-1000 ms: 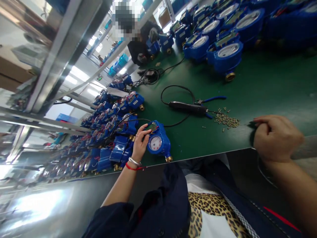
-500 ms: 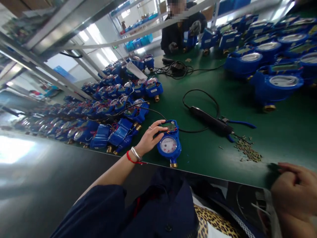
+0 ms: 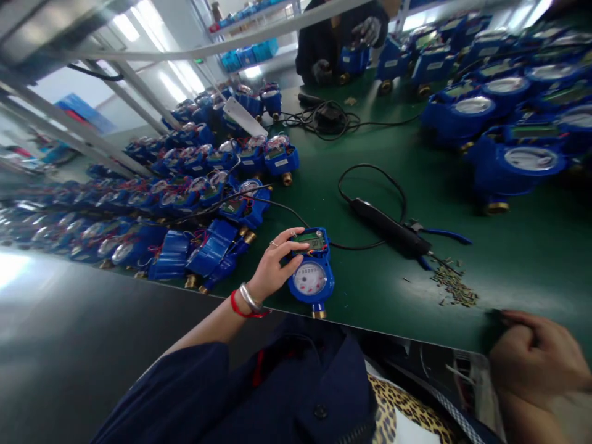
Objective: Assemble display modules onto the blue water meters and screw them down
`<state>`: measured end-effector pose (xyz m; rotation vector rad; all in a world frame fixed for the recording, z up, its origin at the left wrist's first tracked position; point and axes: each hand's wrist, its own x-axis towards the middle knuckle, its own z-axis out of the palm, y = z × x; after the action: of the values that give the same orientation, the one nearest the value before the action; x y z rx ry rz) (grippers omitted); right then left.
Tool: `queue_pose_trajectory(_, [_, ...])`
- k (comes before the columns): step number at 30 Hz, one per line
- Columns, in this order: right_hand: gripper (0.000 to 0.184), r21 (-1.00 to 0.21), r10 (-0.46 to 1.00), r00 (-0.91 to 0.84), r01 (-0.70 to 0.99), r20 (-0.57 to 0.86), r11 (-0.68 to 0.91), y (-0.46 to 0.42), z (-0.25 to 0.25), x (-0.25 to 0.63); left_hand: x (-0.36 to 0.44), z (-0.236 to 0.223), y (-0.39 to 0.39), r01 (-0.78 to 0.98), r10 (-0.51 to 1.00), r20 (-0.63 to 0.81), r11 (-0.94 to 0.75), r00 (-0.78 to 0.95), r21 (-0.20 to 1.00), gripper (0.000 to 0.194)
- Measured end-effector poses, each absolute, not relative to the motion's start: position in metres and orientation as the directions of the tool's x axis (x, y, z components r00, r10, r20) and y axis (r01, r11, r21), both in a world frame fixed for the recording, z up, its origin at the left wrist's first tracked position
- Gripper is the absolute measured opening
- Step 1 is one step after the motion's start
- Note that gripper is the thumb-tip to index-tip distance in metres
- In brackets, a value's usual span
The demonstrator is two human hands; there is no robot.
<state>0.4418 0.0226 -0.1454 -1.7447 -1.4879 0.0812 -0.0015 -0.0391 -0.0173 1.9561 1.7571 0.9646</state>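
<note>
My left hand (image 3: 272, 265) grips the left side of a blue water meter (image 3: 311, 274) that lies on the green table (image 3: 509, 259) near its front edge; thumb and fingers curl round the meter's top by its small green display. The meter's white dial faces up and a brass fitting sticks out toward me. My right hand (image 3: 536, 354) rests at the table's front edge on the right, fingers curled in a loose fist over a small dark thing that I cannot make out.
A black electric screwdriver (image 3: 388, 227) with its cable lies mid-table beside blue-handled pliers (image 3: 444, 234) and a heap of small screws (image 3: 456, 287). Several blue meters (image 3: 194, 191) crowd the left, more (image 3: 518, 160) the right. A person in gloves (image 3: 337, 43) works at the far end.
The view has swung from a leftward tilt to nearly level. My left hand stays on the meter, which now stands more upright toward me. My right hand remains at the table edge.
</note>
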Motion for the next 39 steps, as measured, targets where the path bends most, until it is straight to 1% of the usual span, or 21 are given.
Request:
queue_pose_trajectory(1, [0.024,-0.580,0.829,0.266,0.810,0.493,0.085,0.022,-0.140,0.439,-0.001,-0.017,-0.039,0.738,0.968,0.251,-0.168,-0.002,0.653,0.021])
queue_pose_trajectory(2, [0.023,-0.586,0.833,0.249,0.803,0.494,0.107,0.022,-0.133,0.435,-0.001,-0.016,-0.038,0.742,0.970,0.243,-0.155,-0.011,0.652,0.021])
queue_pose_trajectory(3, [0.023,-0.626,0.848,0.261,0.773,0.460,0.101,0.021,-0.124,0.431,-0.001,-0.016,-0.038,0.744,0.970,0.243,-0.149,-0.018,0.651,0.021])
queue_pose_trajectory(5, [0.025,-0.629,0.873,0.242,0.772,0.424,0.091,0.023,-0.100,0.418,-0.002,-0.017,-0.037,0.753,0.973,0.230,-0.137,-0.020,0.644,0.022])
queue_pose_trajectory(6, [0.024,-0.629,0.894,0.194,0.768,0.403,0.117,0.026,-0.087,0.408,-0.003,-0.018,-0.036,0.754,0.971,0.238,-0.141,-0.020,0.641,0.022])
queue_pose_trajectory(9, [0.023,-0.647,0.909,-0.083,0.676,0.409,0.353,0.051,-0.051,0.370,-0.005,-0.020,-0.036,0.753,0.969,0.248,-0.160,-0.004,0.638,0.022])
queue_pose_trajectory(11, [0.024,-0.565,0.877,-0.286,0.678,0.387,0.470,0.077,-0.038,0.339,-0.005,-0.021,-0.036,0.758,0.967,0.255,-0.167,0.001,0.630,0.022])
queue_pose_trajectory(13, [0.036,-0.434,0.844,-0.448,0.724,0.296,0.536,0.104,-0.038,0.308,-0.004,-0.022,-0.036,0.766,0.962,0.274,-0.176,0.000,0.619,0.023])
queue_pose_trajectory(15, [0.052,-0.298,0.828,-0.539,0.774,0.155,0.559,0.125,-0.042,0.281,-0.004,-0.023,-0.036,0.768,0.955,0.298,-0.192,0.002,0.611,0.023])
queue_pose_trajectory(16, [0.056,-0.270,0.831,-0.540,0.787,0.131,0.554,0.130,-0.041,0.268,-0.005,-0.023,-0.036,0.766,0.952,0.307,-0.202,0.007,0.610,0.023])
queue_pose_trajectory(18, [0.052,-0.261,0.833,-0.535,0.791,0.142,0.553,0.133,-0.026,0.246,-0.006,-0.025,-0.037,0.761,0.950,0.310,-0.219,0.024,0.610,0.025])
queue_pose_trajectory(20, [0.042,-0.367,0.805,-0.548,0.718,0.225,0.591,0.124,0.011,0.227,-0.009,-0.027,-0.039,0.761,0.944,0.328,-0.236,0.033,0.604,0.028])
queue_pose_trajectory(22, [0.037,-0.610,0.751,-0.587,0.487,0.302,0.625,0.107,0.063,0.213,-0.012,-0.029,-0.040,0.763,0.938,0.342,-0.260,0.055,0.591,0.032])
queue_pose_trajectory(24, [0.033,-0.827,0.700,-0.646,0.186,0.303,0.530,0.087,0.116,0.207,-0.016,-0.031,-0.040,0.763,0.937,0.342,-0.276,0.077,0.585,0.035])
queue_pose_trajectory(25, [0.033,-0.875,0.677,-0.660,0.063,0.325,0.481,0.078,0.138,0.206,-0.017,-0.031,-0.040,0.765,0.934,0.344,-0.289,0.094,0.576,0.035])
queue_pose_trajectory(27, [0.038,-0.799,0.617,-0.579,-0.104,0.533,0.592,0.065,0.168,0.208,-0.020,-0.030,-0.041,0.771,0.932,0.340,-0.308,0.127,0.558,0.036])
queue_pose_trajectory(29, [0.050,-0.740,0.609,-0.503,-0.098,0.614,0.665,0.057,0.180,0.211,-0.021,-0.028,-0.042,0.777,0.931,0.335,-0.316,0.145,0.545,0.037])
queue_pose_trajectory(32, [0.064,-0.711,0.589,-0.495,-0.088,0.639,0.698,0.048,0.181,0.212,-0.021,-0.023,-0.044,0.780,0.930,0.331,-0.324,0.159,0.535,0.037])
queue_pose_trajectory(36, [0.061,-0.702,0.611,-0.470,-0.024,0.637,0.712,0.027,0.186,0.212,-0.019,-0.021,-0.045,0.786,0.933,0.334,-0.304,0.132,0.538,0.034])
queue_pose_trajectory(37, [0.060,-0.688,0.626,-0.440,0.024,0.644,0.725,0.020,0.188,0.215,-0.019,-0.021,-0.045,0.788,0.931,0.342,-0.303,0.126,0.536,0.033])
queue_pose_trajectory(39, [0.060,-0.657,0.705,-0.373,0.267,0.604,0.705,0.006,0.193,0.226,-0.016,-0.023,-0.045,0.788,0.924,0.363,-0.313,0.123,0.530,0.032])
